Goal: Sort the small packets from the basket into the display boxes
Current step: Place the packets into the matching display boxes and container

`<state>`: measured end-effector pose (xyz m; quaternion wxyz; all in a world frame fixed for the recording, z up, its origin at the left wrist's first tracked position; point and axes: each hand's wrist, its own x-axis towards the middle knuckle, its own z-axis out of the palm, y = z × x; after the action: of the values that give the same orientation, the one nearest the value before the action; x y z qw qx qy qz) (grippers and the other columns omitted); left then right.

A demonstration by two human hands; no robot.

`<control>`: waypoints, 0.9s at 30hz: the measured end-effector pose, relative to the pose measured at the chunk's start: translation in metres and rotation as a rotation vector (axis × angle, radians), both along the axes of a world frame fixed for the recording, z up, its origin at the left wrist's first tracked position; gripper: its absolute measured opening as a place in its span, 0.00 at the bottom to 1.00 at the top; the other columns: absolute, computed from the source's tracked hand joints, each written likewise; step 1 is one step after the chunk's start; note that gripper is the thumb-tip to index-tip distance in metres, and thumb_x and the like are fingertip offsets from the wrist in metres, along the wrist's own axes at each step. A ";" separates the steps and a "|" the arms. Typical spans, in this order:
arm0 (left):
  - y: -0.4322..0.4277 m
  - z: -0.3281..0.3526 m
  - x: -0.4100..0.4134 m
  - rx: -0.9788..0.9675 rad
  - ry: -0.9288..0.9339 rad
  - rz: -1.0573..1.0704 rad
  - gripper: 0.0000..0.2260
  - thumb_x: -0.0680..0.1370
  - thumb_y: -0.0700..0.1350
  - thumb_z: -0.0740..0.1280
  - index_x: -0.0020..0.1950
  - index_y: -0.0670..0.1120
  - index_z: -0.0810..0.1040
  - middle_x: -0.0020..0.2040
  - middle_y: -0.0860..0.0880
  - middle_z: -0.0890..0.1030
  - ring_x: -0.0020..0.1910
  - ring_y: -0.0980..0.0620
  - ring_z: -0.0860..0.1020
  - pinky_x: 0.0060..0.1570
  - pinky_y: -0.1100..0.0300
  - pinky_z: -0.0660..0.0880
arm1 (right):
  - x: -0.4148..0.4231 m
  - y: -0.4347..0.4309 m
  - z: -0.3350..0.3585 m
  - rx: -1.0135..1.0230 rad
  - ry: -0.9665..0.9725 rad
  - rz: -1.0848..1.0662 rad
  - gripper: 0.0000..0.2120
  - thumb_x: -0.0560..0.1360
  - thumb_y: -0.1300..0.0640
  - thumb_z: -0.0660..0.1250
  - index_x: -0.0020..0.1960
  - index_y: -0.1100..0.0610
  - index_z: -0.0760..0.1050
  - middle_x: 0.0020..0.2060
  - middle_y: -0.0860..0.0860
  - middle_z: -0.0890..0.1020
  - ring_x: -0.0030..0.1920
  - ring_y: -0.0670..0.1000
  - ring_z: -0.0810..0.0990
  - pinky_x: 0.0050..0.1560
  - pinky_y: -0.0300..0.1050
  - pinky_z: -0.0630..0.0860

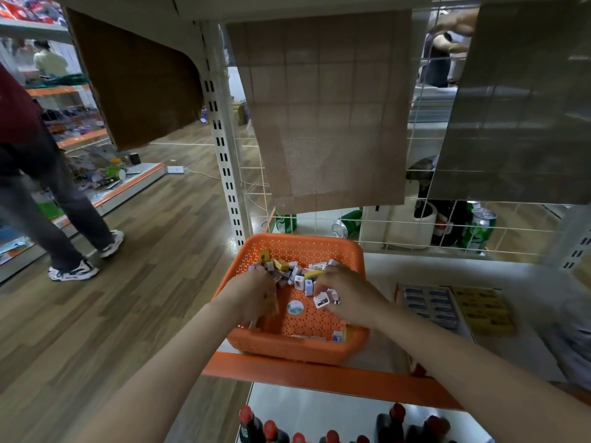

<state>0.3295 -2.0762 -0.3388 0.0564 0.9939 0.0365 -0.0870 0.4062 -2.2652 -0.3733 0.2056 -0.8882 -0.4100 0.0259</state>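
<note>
Basket point(289, 344) of small packets point(300, 278) — right hand point(350, 298) round a few white ones, left hand point(252, 292) curled among them, grip unclear.

Print on the packets point(311, 274) and the basket's point(303, 239) round sticker point(295, 307) is too blurred to read.

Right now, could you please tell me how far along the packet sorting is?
Done: the display boxes hold rows of blue and yellow packets. In hand: the right hand pinches white packets in the orange basket; the left hand reaches into the pile. Left: that whole pile.
</note>
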 end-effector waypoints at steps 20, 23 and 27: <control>-0.174 0.013 0.043 -0.173 -0.436 -0.341 0.08 0.76 0.49 0.66 0.48 0.45 0.79 0.47 0.48 0.81 0.49 0.49 0.78 0.44 0.59 0.71 | 0.002 -0.208 0.036 0.147 -0.049 -0.394 0.07 0.69 0.65 0.68 0.46 0.57 0.74 0.42 0.49 0.74 0.43 0.50 0.73 0.41 0.44 0.69; -0.207 0.012 0.049 -0.159 -0.430 -0.398 0.08 0.76 0.50 0.65 0.49 0.46 0.78 0.49 0.48 0.81 0.51 0.49 0.77 0.45 0.59 0.72 | 0.001 -0.255 0.036 0.139 -0.068 -0.484 0.08 0.69 0.65 0.69 0.46 0.58 0.75 0.41 0.51 0.75 0.43 0.51 0.74 0.38 0.42 0.66; -0.241 0.008 0.055 -0.154 -0.393 -0.455 0.08 0.77 0.50 0.64 0.51 0.47 0.77 0.52 0.49 0.80 0.52 0.49 0.77 0.48 0.59 0.72 | -0.003 -0.314 0.030 0.104 -0.077 -0.640 0.08 0.67 0.67 0.69 0.44 0.59 0.74 0.41 0.55 0.77 0.43 0.54 0.75 0.41 0.46 0.68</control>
<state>0.3843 -2.3173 -0.3311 0.1168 0.9672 -0.2051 0.0942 0.4029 -2.5795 -0.3436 0.2328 -0.9606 -0.1182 -0.0949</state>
